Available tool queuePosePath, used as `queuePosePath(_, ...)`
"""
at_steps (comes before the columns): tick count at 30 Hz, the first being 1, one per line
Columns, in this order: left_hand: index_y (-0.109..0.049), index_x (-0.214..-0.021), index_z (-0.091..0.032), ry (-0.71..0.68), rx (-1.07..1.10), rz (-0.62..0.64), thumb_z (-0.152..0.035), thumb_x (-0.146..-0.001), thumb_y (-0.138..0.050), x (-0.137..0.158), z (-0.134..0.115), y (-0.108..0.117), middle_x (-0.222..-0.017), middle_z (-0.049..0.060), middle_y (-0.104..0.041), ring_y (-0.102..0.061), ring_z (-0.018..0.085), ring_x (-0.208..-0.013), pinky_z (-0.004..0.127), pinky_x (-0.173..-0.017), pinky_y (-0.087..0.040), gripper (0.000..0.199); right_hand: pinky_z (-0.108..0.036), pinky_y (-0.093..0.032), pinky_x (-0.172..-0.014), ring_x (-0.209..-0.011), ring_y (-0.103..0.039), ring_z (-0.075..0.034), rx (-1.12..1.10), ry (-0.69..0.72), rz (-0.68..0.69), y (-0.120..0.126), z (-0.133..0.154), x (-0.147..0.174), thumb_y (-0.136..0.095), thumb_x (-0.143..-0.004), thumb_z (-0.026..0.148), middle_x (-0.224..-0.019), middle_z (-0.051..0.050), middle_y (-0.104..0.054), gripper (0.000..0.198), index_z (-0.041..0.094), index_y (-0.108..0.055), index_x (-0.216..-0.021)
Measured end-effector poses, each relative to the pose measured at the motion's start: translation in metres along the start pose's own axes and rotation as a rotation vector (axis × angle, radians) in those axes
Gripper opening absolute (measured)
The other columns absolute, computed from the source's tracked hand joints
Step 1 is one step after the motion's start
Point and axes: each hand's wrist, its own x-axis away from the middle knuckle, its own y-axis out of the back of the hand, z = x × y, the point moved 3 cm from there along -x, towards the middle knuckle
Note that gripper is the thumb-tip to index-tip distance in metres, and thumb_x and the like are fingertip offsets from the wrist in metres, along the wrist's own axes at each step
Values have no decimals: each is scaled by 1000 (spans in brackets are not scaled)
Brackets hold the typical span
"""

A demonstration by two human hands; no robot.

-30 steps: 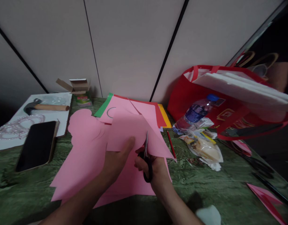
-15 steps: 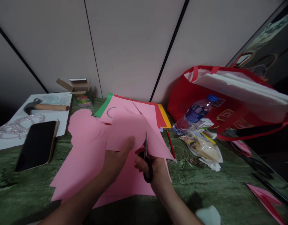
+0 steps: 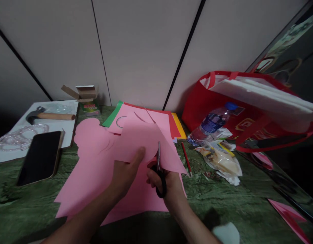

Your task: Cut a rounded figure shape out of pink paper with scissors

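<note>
My left hand (image 3: 127,173) grips the near edge of a pink paper sheet (image 3: 138,139), thumb on top and the fingers hidden beneath. In my right hand (image 3: 169,184) is a pair of black-handled scissors (image 3: 160,183). Their blades point away from me and sit in a cut on the sheet's right side. A flap of paper hangs to the right of the blades. Under both hands lie more pink sheets (image 3: 95,179), and a scalloped pink cutout (image 3: 87,135) rests at their upper left.
On the left are a phone (image 3: 40,157), a hammer (image 3: 54,116), bead strings (image 3: 21,135) and a small opened box (image 3: 89,103). Coloured sheets (image 3: 178,125) lie at the back. To the right stand a red bag (image 3: 197,101), a water bottle (image 3: 212,123), a red pencil (image 3: 186,157) and plastic packets (image 3: 222,161).
The held sheet has shifted slightly, and its far edge now shows a curved dark line more plainly. Both hands and the scissors stay almost where they were.
</note>
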Motion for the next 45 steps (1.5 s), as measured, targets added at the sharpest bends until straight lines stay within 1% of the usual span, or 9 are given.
queuePosePath(18,-66,-74,-17,-21,-53,25,-41,-73,-63,-1,-6,-1,-70,1,-70,-65,18,-67,26,-59,-50,24,-22,-39,-40,-43,-46,-9,-16,-58,-30,-1,-1,0,-67,-56,25,-48,7,-50,20,17,-57,-72)
queuePosePath(24,-68,-65,-17,125,-84,54,-48,-71,-62,1,-6,0,-64,3,-70,-65,19,-62,28,-56,-51,32,-22,-38,-41,-40,-45,-7,-56,-72,13,-5,2,-1,-67,-55,22,-48,9,-51,24,18,-54,-75)
queuePosePath(27,-68,-64,-17,91,-27,66,-43,-75,-60,-1,-8,1,-64,3,-71,-66,18,-64,26,-61,-51,29,-21,-38,-42,-40,-46,-8,-64,-124,126,-8,-4,-1,-67,-59,23,-43,9,-49,19,18,-55,-74)
queuePosePath(31,-58,-51,-16,80,45,38,-31,-77,-56,-15,-8,6,-40,0,-59,-58,16,-42,27,-50,-51,30,-20,-38,-42,-40,-50,-9,-45,-223,359,-9,-11,2,-68,-62,24,-40,9,-50,17,17,-58,-74)
queuePosePath(34,-58,-58,-14,110,59,33,-25,-70,-58,-27,-6,13,-38,-1,-57,-55,17,-35,29,-41,-50,16,-17,-36,-40,-40,-51,-8,-48,-250,578,-9,-10,6,-71,-62,23,-43,8,-54,22,17,-59,-79)
queuePosePath(36,-58,-67,-12,150,30,93,-24,-68,-60,-34,-4,16,-41,0,-60,-58,19,-37,31,-41,-52,12,-17,-36,-41,-39,-49,-7,-132,-199,640,-8,-5,7,-71,-64,22,-44,9,-55,26,18,-58,-86)
queuePosePath(38,-58,-72,-11,189,-24,137,-24,-67,-60,-37,-2,19,-42,2,-61,-61,21,-41,31,-41,-53,14,-20,-41,-44,-39,-46,-7,-255,-134,578,-6,-1,4,-69,-67,24,-43,10,-53,31,19,-55,-94)
queuePosePath(42,-59,-78,-10,194,-32,184,-26,-66,-63,-39,-2,23,-50,3,-64,-64,21,-45,32,-44,-55,20,-27,-47,-52,-42,-42,-7,-343,-115,323,-2,-4,-3,-66,-73,30,-46,11,-49,43,17,-49,-110)
queuePosePath(45,-63,-83,-10,167,43,228,-28,-64,-67,-38,-7,22,-65,4,-68,-67,22,-58,35,-57,-58,26,-28,-47,-51,-42,-42,-8,-320,-146,317,-3,-7,-5,-67,-73,29,-47,10,-50,53,16,-44,-119)
